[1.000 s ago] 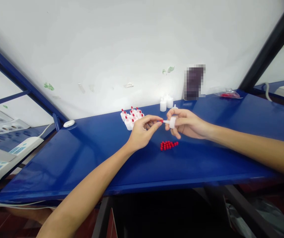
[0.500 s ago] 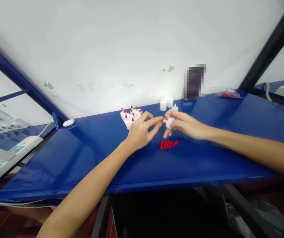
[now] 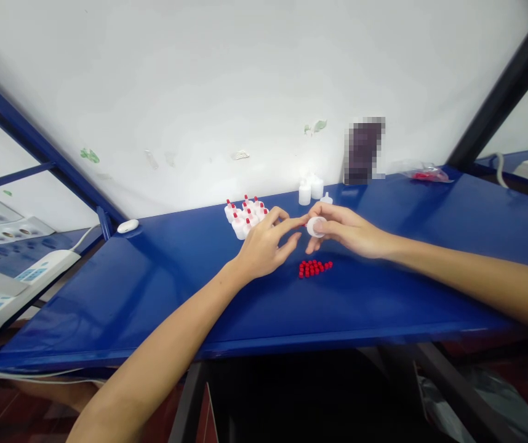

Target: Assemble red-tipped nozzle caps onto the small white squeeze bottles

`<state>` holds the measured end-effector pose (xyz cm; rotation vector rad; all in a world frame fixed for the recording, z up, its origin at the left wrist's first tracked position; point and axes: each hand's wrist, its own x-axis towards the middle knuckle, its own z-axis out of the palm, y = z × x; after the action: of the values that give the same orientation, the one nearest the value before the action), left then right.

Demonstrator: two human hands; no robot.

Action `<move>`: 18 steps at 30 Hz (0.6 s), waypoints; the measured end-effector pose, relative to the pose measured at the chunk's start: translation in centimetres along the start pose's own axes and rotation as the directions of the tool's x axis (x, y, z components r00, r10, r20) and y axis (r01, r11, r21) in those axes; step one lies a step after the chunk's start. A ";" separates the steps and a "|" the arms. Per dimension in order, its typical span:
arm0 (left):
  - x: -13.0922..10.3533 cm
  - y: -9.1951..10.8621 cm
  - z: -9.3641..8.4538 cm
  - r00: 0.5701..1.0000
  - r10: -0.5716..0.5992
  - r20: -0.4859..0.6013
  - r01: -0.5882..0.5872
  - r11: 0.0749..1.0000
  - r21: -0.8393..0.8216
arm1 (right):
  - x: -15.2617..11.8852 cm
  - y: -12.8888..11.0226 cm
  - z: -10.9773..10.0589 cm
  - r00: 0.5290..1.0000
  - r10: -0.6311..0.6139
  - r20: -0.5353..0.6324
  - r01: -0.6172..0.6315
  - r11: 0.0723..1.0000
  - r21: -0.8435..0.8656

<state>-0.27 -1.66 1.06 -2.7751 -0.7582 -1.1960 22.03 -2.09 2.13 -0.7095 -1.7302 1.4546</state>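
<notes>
Near the front of the blue tabletop [image 3: 190,301], the small red tip caps [image 3: 314,269] stand in a close cluster below the hands. A dropped wrist or trailing fingertip could knock them over and scatter them, as they look small and light.

Just above, the right hand [image 3: 349,229] pinches a white bottle top [image 3: 312,225] between thumb and fingers, its round base tilted toward the viewer. The left hand [image 3: 266,243] grips nothing visibly: its index finger reaches to a bit of red at the top's far side, thumb spread away. If that finger presses off-axis, the red piece could seat crooked or pop off, or the top could twist out of the pinch; how well it sits is hidden.

Beyond the left hand, red-tipped bottles [image 3: 240,229] stand packed together, so a knuckle brushing one could topple several. Farther back, a loose white top [image 3: 326,199] rests near plain white bottles [image 3: 304,195], behind the right hand and easily clipped by it.
</notes>
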 end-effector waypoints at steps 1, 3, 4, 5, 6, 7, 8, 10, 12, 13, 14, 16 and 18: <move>0.0 0.0 0.0 1.000 0.009 0.003 -0.009 1.000 0.010 | 0.0 -0.1 0.0 1.000 0.005 0.000 -0.005 1.000 0.002; 0.0 0.0 0.0 1.000 0.026 0.003 -0.026 0.999 0.032 | -0.1 -0.2 0.1 1.000 0.016 -0.002 -0.016 1.000 0.002; 0.0 0.0 0.0 0.999 0.032 0.003 -0.032 0.999 0.043 | -0.1 -0.2 0.1 1.000 0.018 -0.002 -0.018 1.000 -0.002; 0.1 0.0 0.0 0.999 0.035 0.004 -0.035 0.998 0.052 | -0.1 -0.2 0.1 1.000 0.016 -0.001 -0.016 1.000 -0.011; 0.1 0.1 0.0 0.999 0.035 0.008 -0.035 0.998 0.058 | -0.1 -0.1 0.1 1.000 0.012 0.004 -0.012 1.000 -0.024; 0.1 0.1 -0.1 0.999 0.035 0.019 -0.036 0.997 0.063 | -0.1 -0.1 0.1 1.000 0.007 0.010 -0.006 0.999 -0.036; 0.1 0.2 -0.1 0.999 0.030 0.030 -0.032 0.997 0.064 | -0.1 -0.1 0.1 1.000 0.000 0.013 0.001 0.999 -0.044; 0.2 0.4 -0.2 0.999 0.009 0.047 -0.012 0.998 0.056 | -0.1 0.0 0.0 1.000 -0.015 0.016 0.016 0.998 -0.054; 0.3 0.5 -0.5 0.999 -0.023 0.040 0.022 0.999 0.044 | -0.1 0.1 -0.2 0.999 -0.040 0.012 0.041 0.997 -0.070; 0.3 0.4 -0.7 0.999 -0.041 0.026 0.040 0.998 0.039 | -0.1 0.2 -0.3 0.998 -0.057 0.005 0.057 0.995 -0.085; 0.4 0.4 -0.9 0.998 -0.056 0.006 0.056 0.998 0.039 | -0.1 0.2 -0.3 0.997 -0.075 -0.007 0.074 0.992 -0.103; 0.4 0.0 -1.2 0.996 -0.072 -0.046 0.074 0.996 0.053 | 0.0 0.5 -0.5 0.992 -0.116 -0.047 0.108 0.985 -0.138; 0.4 -0.5 -1.6 0.992 -0.074 -0.105 0.082 0.994 0.077 | 0.2 0.7 -0.7 0.986 -0.145 -0.084 0.127 0.974 -0.186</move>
<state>-1.34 -1.35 2.39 -2.6196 -0.8918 -1.2787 22.49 -1.39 1.57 -0.7282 -1.8129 1.1630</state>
